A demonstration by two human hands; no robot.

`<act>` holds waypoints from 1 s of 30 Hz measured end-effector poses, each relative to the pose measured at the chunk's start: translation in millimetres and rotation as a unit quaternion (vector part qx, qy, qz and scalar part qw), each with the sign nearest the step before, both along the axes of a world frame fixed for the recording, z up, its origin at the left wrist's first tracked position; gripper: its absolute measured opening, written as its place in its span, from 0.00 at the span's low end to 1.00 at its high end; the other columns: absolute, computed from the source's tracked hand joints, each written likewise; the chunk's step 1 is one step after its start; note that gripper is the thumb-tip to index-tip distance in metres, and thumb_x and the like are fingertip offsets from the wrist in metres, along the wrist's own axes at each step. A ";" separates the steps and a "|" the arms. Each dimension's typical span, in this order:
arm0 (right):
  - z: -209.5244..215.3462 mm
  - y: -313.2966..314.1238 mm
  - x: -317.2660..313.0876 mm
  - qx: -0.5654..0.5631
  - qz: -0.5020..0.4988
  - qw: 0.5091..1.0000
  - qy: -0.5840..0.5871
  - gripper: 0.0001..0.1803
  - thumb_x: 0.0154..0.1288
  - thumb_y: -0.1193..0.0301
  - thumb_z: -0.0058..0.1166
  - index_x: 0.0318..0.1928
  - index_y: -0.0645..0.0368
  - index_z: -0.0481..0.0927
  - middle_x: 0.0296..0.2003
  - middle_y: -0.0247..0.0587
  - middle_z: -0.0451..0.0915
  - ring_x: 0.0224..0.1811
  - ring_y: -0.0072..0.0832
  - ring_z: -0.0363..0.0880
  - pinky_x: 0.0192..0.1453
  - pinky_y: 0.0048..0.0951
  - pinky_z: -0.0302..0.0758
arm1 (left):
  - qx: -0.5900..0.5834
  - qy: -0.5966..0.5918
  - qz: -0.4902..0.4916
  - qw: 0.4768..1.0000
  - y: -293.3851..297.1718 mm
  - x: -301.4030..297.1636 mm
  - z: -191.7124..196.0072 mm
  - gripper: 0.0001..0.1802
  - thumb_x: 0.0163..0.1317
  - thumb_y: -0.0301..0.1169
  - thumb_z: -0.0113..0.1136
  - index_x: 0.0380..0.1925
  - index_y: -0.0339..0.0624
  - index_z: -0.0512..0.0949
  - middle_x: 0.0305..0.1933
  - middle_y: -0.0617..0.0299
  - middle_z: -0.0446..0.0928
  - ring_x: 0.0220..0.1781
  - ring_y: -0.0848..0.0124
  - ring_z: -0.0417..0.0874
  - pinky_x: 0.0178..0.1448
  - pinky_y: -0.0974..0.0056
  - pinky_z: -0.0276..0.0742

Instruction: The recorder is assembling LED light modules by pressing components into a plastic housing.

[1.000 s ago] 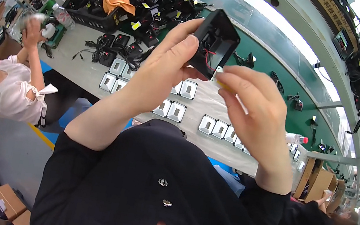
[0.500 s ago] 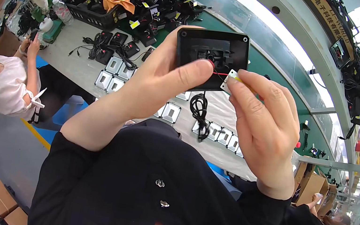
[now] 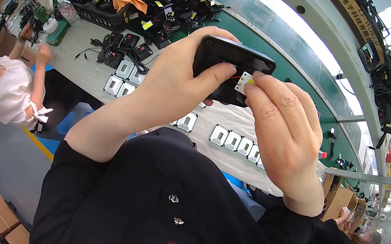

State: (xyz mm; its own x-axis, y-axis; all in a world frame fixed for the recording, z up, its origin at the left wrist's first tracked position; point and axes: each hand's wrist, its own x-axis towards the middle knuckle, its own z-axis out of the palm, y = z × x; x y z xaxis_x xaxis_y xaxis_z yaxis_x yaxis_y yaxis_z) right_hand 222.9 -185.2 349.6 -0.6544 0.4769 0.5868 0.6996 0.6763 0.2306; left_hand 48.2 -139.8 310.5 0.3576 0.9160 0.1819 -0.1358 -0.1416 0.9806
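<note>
My left hand point(image 3: 175, 74) is closed around a black open-backed plastic housing point(image 3: 218, 48), its thumb pressed inside. In the fingertips of my right hand point(image 3: 285, 124) is a small white LED plate point(image 3: 242, 82) with a yellow patch and holes along its edge. A short red wire point(image 3: 234, 77) runs from the plate into the housing. The plate sits over the housing's right part; whether it touches cannot be told. Both thumbs and the tilt hide most of the housing's inside.
Rows of silver-framed white reflectors point(image 3: 232, 141) lie on the bench below my hands. Beyond are black cabled units point(image 3: 113, 54), a black crate point(image 3: 96, 16) heaped with cables, and an orange cloth point(image 3: 129, 1). One co-worker point(image 3: 7, 90) sits left; another person point(image 3: 335, 243) is at right.
The housing has tilted, so its inside shows less, and the LED plate has shifted slightly left. The cable coil hanging below it no longer shows. The left co-worker's hands have moved apart.
</note>
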 end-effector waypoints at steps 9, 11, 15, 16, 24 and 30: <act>3.3 0.1 -8.9 -0.052 0.042 0.995 0.077 0.15 0.41 0.80 0.62 0.35 0.63 0.81 0.38 0.42 0.81 0.38 0.34 0.79 0.41 0.30 0.73 | -0.065 -0.129 -0.152 0.978 0.1 -16.5 -9.9 0.36 0.68 0.55 0.30 0.60 0.34 0.61 0.48 0.57 0.75 0.52 0.73 0.77 0.51 0.68 0.76; 2.2 0.5 -13.5 -0.060 0.052 0.993 0.090 0.15 0.41 0.80 0.62 0.35 0.63 0.82 0.38 0.42 0.81 0.38 0.34 0.79 0.41 0.30 0.73 | -0.053 -0.094 -0.132 0.985 -4.8 -13.8 -5.0 0.40 0.66 0.60 0.26 0.60 0.35 0.61 0.47 0.57 0.76 0.45 0.75 0.79 0.44 0.70 0.78; -5.9 13.5 -16.1 -0.035 0.092 0.990 0.104 0.15 0.39 0.77 0.59 0.34 0.64 0.81 0.38 0.42 0.80 0.36 0.32 0.78 0.38 0.28 0.71 | -0.047 -0.100 -0.131 0.985 -11.4 -13.0 -1.3 0.43 0.64 0.63 0.25 0.60 0.35 0.61 0.43 0.58 0.76 0.34 0.76 0.78 0.32 0.73 0.75; -9.0 15.9 -15.5 0.004 0.117 0.988 0.098 0.15 0.38 0.75 0.56 0.33 0.65 0.80 0.37 0.41 0.79 0.34 0.31 0.78 0.36 0.27 0.69 | -0.056 -0.100 -0.131 0.985 -13.5 -12.8 -0.5 0.43 0.64 0.63 0.25 0.61 0.35 0.60 0.41 0.59 0.76 0.31 0.77 0.78 0.28 0.74 0.73; -8.8 12.5 -17.4 -0.004 0.111 0.990 0.083 0.17 0.37 0.74 0.57 0.33 0.66 0.80 0.38 0.39 0.78 0.34 0.28 0.76 0.36 0.26 0.69 | -0.055 -0.135 -0.134 0.980 -18.0 -9.5 1.7 0.37 0.67 0.57 0.27 0.61 0.36 0.60 0.44 0.59 0.74 0.39 0.77 0.75 0.39 0.73 0.71; -2.0 8.7 -16.6 -0.056 0.070 0.992 0.090 0.17 0.38 0.77 0.58 0.35 0.63 0.83 0.39 0.41 0.80 0.35 0.31 0.77 0.39 0.28 0.71 | -0.057 -0.163 -0.168 0.970 -10.6 -10.7 1.2 0.33 0.71 0.50 0.28 0.60 0.31 0.60 0.53 0.55 0.71 0.55 0.73 0.70 0.60 0.71 0.64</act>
State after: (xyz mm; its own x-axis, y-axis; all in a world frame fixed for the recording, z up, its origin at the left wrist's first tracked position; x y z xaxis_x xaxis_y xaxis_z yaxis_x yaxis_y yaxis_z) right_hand 206.3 -176.5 347.5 -0.6080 0.4583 0.6483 0.6205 0.7837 0.0279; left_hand 37.5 -150.4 311.7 0.5806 0.7782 0.2393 -0.4611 0.0720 0.8844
